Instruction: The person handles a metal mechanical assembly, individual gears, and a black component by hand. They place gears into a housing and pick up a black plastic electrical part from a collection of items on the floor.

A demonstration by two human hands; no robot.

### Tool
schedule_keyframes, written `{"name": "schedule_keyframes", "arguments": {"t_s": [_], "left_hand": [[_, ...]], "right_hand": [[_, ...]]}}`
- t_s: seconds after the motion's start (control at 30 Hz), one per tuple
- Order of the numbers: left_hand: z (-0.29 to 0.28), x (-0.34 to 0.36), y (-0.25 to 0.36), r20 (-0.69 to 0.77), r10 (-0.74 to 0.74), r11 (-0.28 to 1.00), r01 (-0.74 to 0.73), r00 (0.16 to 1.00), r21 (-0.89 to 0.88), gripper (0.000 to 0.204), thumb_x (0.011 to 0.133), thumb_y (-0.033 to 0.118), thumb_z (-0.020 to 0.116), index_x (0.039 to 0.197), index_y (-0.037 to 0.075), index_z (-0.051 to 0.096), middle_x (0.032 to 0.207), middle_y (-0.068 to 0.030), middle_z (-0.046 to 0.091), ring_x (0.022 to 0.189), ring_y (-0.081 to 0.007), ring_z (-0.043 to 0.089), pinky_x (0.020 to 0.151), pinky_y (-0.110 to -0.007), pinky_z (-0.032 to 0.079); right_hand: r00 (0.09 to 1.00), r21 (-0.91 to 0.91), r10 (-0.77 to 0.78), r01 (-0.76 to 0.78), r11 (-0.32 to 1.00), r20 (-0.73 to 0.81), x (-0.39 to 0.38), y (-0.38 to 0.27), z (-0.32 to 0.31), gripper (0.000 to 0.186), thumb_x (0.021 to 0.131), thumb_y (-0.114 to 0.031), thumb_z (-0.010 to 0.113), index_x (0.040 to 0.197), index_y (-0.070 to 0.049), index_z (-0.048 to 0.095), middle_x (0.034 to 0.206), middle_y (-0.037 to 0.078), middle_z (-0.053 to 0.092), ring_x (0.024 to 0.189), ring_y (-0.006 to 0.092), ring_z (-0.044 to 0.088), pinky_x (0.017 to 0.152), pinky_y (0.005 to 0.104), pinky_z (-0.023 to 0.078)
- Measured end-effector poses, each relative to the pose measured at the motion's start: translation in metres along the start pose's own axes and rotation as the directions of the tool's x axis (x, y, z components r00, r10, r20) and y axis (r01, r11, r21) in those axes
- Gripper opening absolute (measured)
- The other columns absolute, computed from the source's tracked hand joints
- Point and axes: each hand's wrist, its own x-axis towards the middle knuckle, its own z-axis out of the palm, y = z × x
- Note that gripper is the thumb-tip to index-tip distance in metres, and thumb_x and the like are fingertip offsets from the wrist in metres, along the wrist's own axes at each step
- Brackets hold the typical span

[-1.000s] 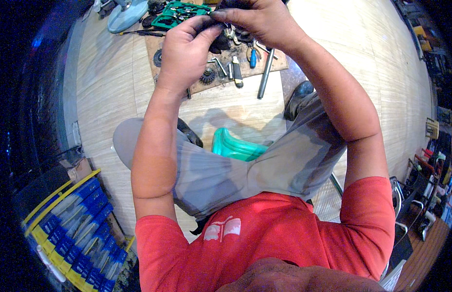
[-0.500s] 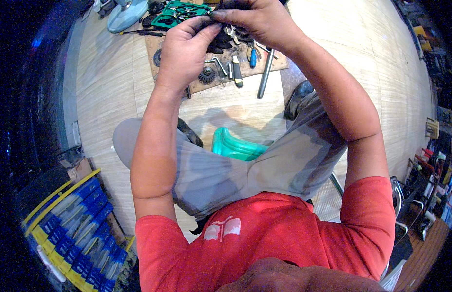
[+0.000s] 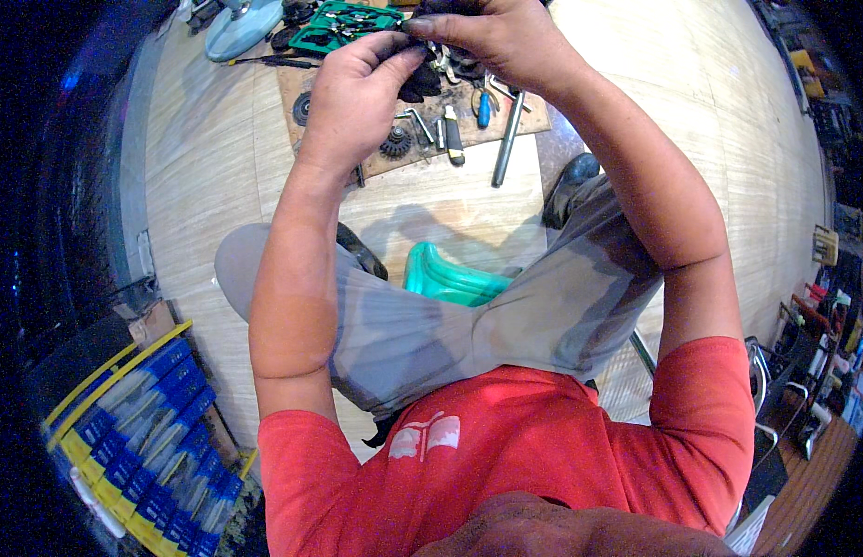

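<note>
1. Nothing much is moving since the earlier pictures: both hands are staying up over the wooden board (image 3: 422, 148), close together.
2. What sits between the hands is hard to see. It is a small dark part (image 3: 420, 82), mostly hidden by fingers.
3. On the left, the left hand (image 3: 352, 97) is curling its fingers and pinching the dark part from below.
4. To its right, the right hand (image 3: 492, 37) is pressing its fingertips together on the top of the same part. Its top edge is cut off by the picture.
5. Lying under the hands on the board are a small gear (image 3: 395, 142), a blue-handled tool (image 3: 483, 107) and a long metal bar (image 3: 506, 148).
6. A green stool (image 3: 445, 277) is peeking out between the grey knees.
</note>
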Motion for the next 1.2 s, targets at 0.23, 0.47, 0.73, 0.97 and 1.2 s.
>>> {"name": "schedule_keyframes", "arguments": {"t_s": [0.23, 0.47, 0.73, 0.97, 1.2], "left_hand": [[0.003, 0.001, -0.001, -0.068, -0.037, 0.998, 0.04, 0.997, 0.055, 0.021, 0.091, 0.014, 0.065, 0.104, -0.002, 0.069, 0.086, -0.0037, 0.071, 0.076, -0.008, 0.062, 0.071, -0.024, 0.05], [0.0, 0.001, -0.005, -0.001, 0.046, 0.998, -0.046, 0.999, -0.047, 0.02, 0.093, 0.013, 0.063, 0.106, -0.002, 0.069, 0.089, -0.0034, 0.071, 0.079, -0.0075, 0.063, 0.073, -0.024, 0.051], [0.004, 0.002, -0.005, -0.021, -0.032, 0.998, 0.031, 0.999, -0.06, 0.021, 0.092, 0.013, 0.064, 0.106, -0.002, 0.068, 0.09, -0.0037, 0.071, 0.08, -0.008, 0.063, 0.074, -0.024, 0.051], [0.002, 0.002, 0.0, -0.025, 0.037, 0.999, -0.036, 0.999, 0.029, 0.02, 0.093, 0.012, 0.062, 0.104, -0.003, 0.069, 0.088, -0.0048, 0.071, 0.08, -0.0091, 0.063, 0.074, -0.024, 0.051], [-0.001, 0.002, -0.001, 0.045, -0.129, 0.965, 0.136, 0.991, -0.223, 0.023, 0.095, 0.016, 0.061, 0.106, -0.004, 0.067, 0.091, -0.0052, 0.07, 0.081, -0.0081, 0.062, 0.074, -0.024, 0.05]], "right_hand": [[0.993, -0.033, -0.107, 0.105, 0.994, -0.057, 0.002, 0.006, 0.004, 0.011, 0.087, -0.006, 0.07, 0.093, 0.003, 0.069, 0.073, -0.001, 0.065, 0.064, 0.0052, 0.055, 0.056, 0.0223, 0.045], [1.0, 0.047, 0.001, -0.002, 0.999, 0.015, -0.002, -0.002, 0.0, 0.014, 0.087, -0.011, 0.071, 0.091, 0.002, 0.07, 0.071, -0.001, 0.063, 0.062, 0.0045, 0.054, 0.054, 0.0216, 0.044], [0.998, -0.038, -0.032, 0.03, 0.999, -0.061, -0.002, -0.003, 0.004, 0.013, 0.087, -0.011, 0.071, 0.088, 0.002, 0.07, 0.068, -0.001, 0.062, 0.057, 0.0043, 0.052, 0.05, 0.0208, 0.042], [1.0, 0.015, 0.015, -0.015, 1.0, 0.01, 0.0, -0.005, -0.003, 0.011, 0.088, -0.008, 0.069, 0.091, 0.003, 0.069, 0.071, -0.001, 0.063, 0.061, 0.0044, 0.053, 0.053, 0.0214, 0.042], [0.994, -0.007, -0.105, 0.105, 0.994, 0.018, 0.002, 0.0, -0.001, 0.011, 0.086, -0.007, 0.069, 0.092, 0.002, 0.069, 0.074, 0.002, 0.065, 0.064, 0.0107, 0.058, 0.058, 0.0262, 0.046]]}}
